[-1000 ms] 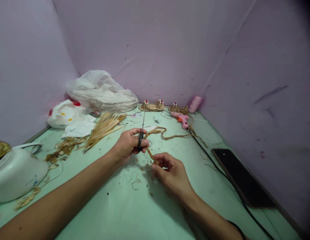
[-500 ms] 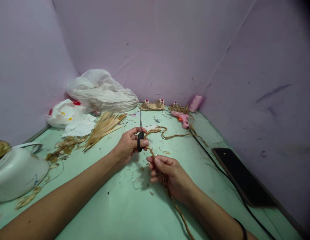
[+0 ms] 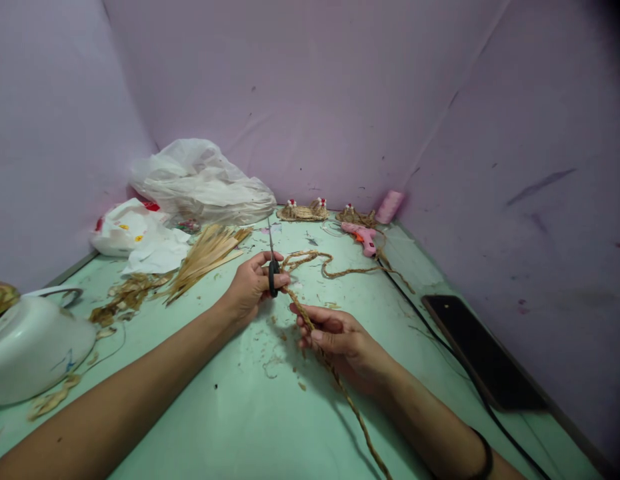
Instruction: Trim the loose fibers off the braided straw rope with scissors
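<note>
My left hand (image 3: 247, 288) is closed around black-handled scissors (image 3: 274, 279), their thin blades pointing up and away. The same fingers also pinch a brown twisted fibre cord (image 3: 354, 404). From there, the cord loops across the table beyond my hands and also runs down toward the near edge. Lower and to the right, my right hand (image 3: 349, 348) holds the cord between thumb and fingers, with a short taut stretch between both hands. The fingers partly hide where the cord meets the scissors.
A pink glue gun (image 3: 361, 239) with a black cable lies ahead on the right, near a phone (image 3: 483, 353). Dry fibre strips (image 3: 205, 260), a plastic bag (image 3: 205, 187) and a white bowl (image 3: 37, 350) are on the left. Woven slippers (image 3: 303, 213) rest against the wall.
My left hand with the scissors has shifted slightly left. My right thumb has slid a little down the cord, and more cord shows straight between the hands.
</note>
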Motion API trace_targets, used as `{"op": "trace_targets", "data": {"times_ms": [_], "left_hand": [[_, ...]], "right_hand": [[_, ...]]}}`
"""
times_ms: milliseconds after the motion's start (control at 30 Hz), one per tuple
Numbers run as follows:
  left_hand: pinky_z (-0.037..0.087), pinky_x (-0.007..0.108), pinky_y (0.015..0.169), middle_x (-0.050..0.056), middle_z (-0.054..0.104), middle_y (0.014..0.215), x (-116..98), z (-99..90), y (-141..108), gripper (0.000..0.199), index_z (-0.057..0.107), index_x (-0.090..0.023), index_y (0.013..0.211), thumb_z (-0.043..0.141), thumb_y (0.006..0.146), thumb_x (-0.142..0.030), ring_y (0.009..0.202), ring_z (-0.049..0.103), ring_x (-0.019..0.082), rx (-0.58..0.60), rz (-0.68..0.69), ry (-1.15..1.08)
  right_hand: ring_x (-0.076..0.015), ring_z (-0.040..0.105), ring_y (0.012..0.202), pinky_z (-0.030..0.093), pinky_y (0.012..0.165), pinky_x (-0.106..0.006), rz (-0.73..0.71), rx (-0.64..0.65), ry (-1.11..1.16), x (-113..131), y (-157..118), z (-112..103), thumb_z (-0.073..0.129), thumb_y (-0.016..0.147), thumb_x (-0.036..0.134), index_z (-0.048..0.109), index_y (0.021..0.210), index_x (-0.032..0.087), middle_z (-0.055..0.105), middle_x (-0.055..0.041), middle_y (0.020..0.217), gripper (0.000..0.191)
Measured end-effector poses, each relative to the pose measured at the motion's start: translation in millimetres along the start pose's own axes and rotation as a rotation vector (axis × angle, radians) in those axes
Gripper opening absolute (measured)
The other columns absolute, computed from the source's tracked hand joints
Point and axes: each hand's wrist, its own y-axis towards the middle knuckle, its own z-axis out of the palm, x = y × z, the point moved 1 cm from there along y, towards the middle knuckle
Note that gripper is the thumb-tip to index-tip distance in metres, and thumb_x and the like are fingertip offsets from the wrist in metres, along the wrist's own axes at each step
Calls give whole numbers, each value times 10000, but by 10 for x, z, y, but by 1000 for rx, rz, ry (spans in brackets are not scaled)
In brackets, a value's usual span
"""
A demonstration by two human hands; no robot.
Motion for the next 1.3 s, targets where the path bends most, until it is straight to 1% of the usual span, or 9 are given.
{"op": "trace_targets", "data": {"times_ms": [233, 467, 600, 767, 900, 1000, 1100, 1200, 1300], "left_hand": [[371, 138, 462, -43, 568, 598, -16, 2, 3, 427, 471, -181, 883, 710, 532, -138, 488, 524, 62, -16, -10, -8], [352, 126, 437, -38, 565, 604, -5, -6, 11, 444, 473, -179, 891, 719, 522, -147, 487, 513, 58, -34, -11, -9], [367, 142, 459, -39, 565, 609, -3, 0, 2, 441, 477, -187, 893, 720, 525, -158, 497, 517, 64, -18, -8, 10], [362, 148, 464, -36, 567, 624, 25, 46, -22, 437, 477, -185, 886, 720, 524, -167, 519, 527, 72, -3, 4, 26], [311, 145, 417, -34, 559, 619, 44, 97, -42, 422, 473, -178, 903, 707, 553, -208, 492, 505, 70, 44, 21, 116], [331, 176, 421, -17, 560, 612, -5, 87, -79, 388, 467, -159, 926, 659, 621, -303, 495, 519, 99, 70, 64, 323], [379, 209, 497, -16, 563, 643, -88, 43, -165, 313, 486, -165, 920, 598, 668, -313, 549, 524, 110, 130, 212, 698], [392, 230, 577, -12, 588, 718, -119, 19, -277, 296, 513, -193, 961, 532, 669, -238, 615, 534, 123, 229, 415, 1155], [401, 266, 623, 12, 605, 774, -87, 25, -347, 410, 501, -215, 1065, 479, 656, -217, 686, 559, 168, 288, 530, 1503]], "right_hand": [[-91, 484, 702, 382, 628, -196, 44, 39, -11, 6, 8, -12, 679, 501, 98, 683, 916, 163, 545, -5, 786, 420], [-59, 445, 493, 323, 507, -208, 3, -64, -197, -101, 72, -131, 717, 596, 278, 695, 861, 127, 508, 33, 553, 306], [-56, 467, 477, 347, 496, -206, 3, -73, -211, -120, 79, -144, 734, 586, 297, 696, 807, 127, 572, 5, 589, 282], [-92, 540, 565, 442, 565, -238, 16, -84, -83, -113, 61, -62, 731, 595, 307, 672, 856, 143, 602, -11, 675, 314], [-66, 489, 485, 442, 489, -211, -34, -138, -88, -118, 65, -51, 729, 592, 310, 671, 745, 123, 555, 19, 577, 248], [-47, 435, 411, 406, 411, -191, -72, -295, -116, -89, 82, -111, 752, 540, 280, 661, 673, 114, 529, 39, 514, 231], [-52, 438, 389, 398, 393, -196, -129, -452, -119, -22, 97, -173, 758, 507, 258, 664, 681, 114, 554, 35, 509, 245], [-55, 438, 376, 389, 386, -202, -184, -535, -146, 44, 101, -193, 746, 508, 245, 671, 700, 112, 574, 29, 517, 245], [-54, 429, 377, 379, 389, -201, -215, -562, -172, 72, 98, -179, 721, 525, 222, 677, 723, 109, 580, 27, 522, 232]]}}
